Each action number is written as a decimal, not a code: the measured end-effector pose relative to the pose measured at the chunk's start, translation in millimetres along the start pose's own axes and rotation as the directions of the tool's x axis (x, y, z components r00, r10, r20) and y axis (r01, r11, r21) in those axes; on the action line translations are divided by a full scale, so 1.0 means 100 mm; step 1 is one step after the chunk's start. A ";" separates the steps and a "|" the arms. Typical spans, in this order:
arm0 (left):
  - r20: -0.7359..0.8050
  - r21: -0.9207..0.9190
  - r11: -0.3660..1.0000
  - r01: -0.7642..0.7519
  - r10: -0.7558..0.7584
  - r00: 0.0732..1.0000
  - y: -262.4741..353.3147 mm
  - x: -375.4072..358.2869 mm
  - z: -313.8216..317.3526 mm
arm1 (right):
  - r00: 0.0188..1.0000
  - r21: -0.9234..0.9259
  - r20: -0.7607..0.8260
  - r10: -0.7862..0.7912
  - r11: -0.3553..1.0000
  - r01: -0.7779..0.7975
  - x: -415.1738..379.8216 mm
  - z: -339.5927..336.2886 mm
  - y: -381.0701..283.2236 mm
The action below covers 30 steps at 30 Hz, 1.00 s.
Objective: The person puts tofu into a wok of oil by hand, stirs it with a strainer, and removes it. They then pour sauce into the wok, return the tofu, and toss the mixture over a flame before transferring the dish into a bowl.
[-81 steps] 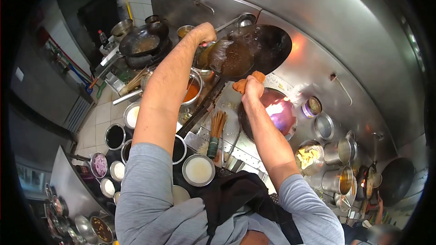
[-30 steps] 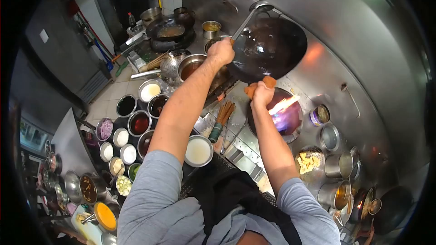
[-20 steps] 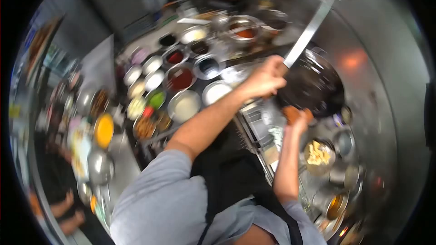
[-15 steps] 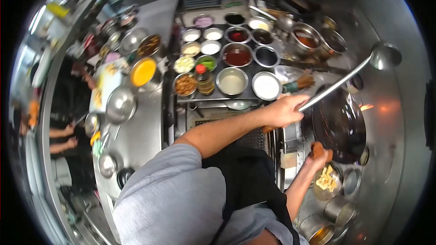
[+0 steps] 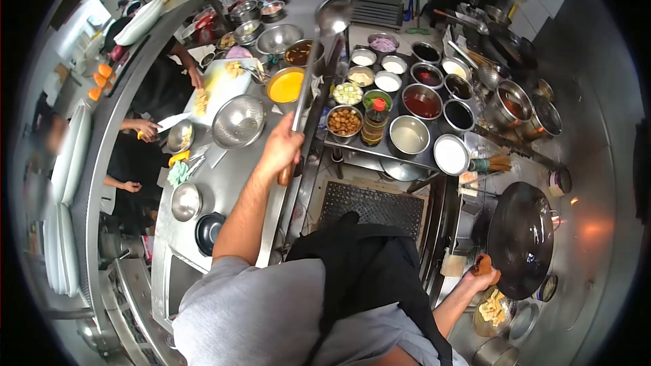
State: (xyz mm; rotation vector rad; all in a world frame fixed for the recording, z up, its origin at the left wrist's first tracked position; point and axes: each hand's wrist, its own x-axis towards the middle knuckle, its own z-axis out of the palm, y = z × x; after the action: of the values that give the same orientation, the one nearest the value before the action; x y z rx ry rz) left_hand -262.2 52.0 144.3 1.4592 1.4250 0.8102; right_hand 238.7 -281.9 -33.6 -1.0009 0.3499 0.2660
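My left hand (image 5: 281,151) is closed round a long metal ladle (image 5: 334,17) near its wooden handle end. The ladle stands raised, bowl up, over the gap between the left counter and the sauce rack. Low on the right, my right hand (image 5: 480,280) is closed on a brown-orange folded cloth (image 5: 484,266) at the near-left rim of a dark wok (image 5: 521,240). Whether a wok handle lies under the cloth is hidden. The wok's inside looks glossy, with no food visible. Below my right hand sits a bowl of pale yellow pieces (image 5: 493,307).
Bowls of sauces and ingredients, an oil bottle (image 5: 374,125) and a bowl of white powder (image 5: 451,154) crowd the rack. A perforated strainer (image 5: 239,122) and yellow-liquid pot (image 5: 285,86) are on the left counter (image 5: 234,193). A co-worker's hand holds a knife (image 5: 175,120). Flame shows beside the wok.
My left hand has swung the ladle from above the wok to the left, over the counter edge. My right hand stays at the wok with the cloth. The view has turned left.
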 end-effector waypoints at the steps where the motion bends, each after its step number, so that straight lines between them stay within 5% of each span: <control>1: -0.077 0.121 0.993 0.009 0.000 0.997 -0.14 0.15 -0.13 | 1.000 -0.001 -0.023 0.004 1.000 -0.004 0.03 -0.01 0.03; 3: -0.190 0.257 0.958 0.125 -0.077 0.979 -0.25 0.36 -0.33 | 0.999 0.000 -0.046 0.005 1.000 -0.005 0.08 -0.02 0.07; 5: -0.247 0.499 0.863 0.079 0.054 0.968 -0.85 0.81 -0.52 | 0.995 -0.003 -0.080 0.051 0.999 -0.052 0.12 -0.02 0.06; 12: -0.255 0.658 0.731 0.177 -0.005 0.967 -0.83 1.15 -0.51 | 1.000 -0.043 -0.006 0.027 0.999 -0.027 0.03 0.07 0.10; 18: -0.263 0.531 0.838 0.129 0.019 0.965 -1.19 1.58 -0.34 | 0.998 -0.063 0.000 0.063 0.996 -0.063 -0.12 0.13 0.06; 20: -0.085 0.050 0.984 0.172 -0.168 0.982 -0.91 1.50 -0.33 | 0.998 -0.064 -0.037 0.046 0.997 -0.048 -0.24 0.22 0.05; 21: -0.080 0.054 0.984 0.172 -0.167 0.983 -0.81 1.45 -0.35 | 0.998 -0.063 -0.044 0.045 0.997 -0.047 -0.22 0.21 0.07; 23: 0.027 -0.244 0.933 0.266 -0.268 0.963 -0.60 1.33 -0.40 | 0.991 -0.034 -0.127 0.046 0.998 -0.050 -0.11 0.17 0.13; 30: 0.006 -0.109 0.969 0.224 -0.224 0.974 -0.20 0.93 -0.46 | 0.993 -0.067 -0.061 0.102 0.992 -0.106 0.01 0.01 0.15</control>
State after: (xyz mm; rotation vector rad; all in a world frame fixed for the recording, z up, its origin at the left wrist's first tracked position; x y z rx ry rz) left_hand -301.1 148.7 130.1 1.1892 1.4958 0.7380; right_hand 234.1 -273.3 -45.1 -1.0624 0.4483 0.3466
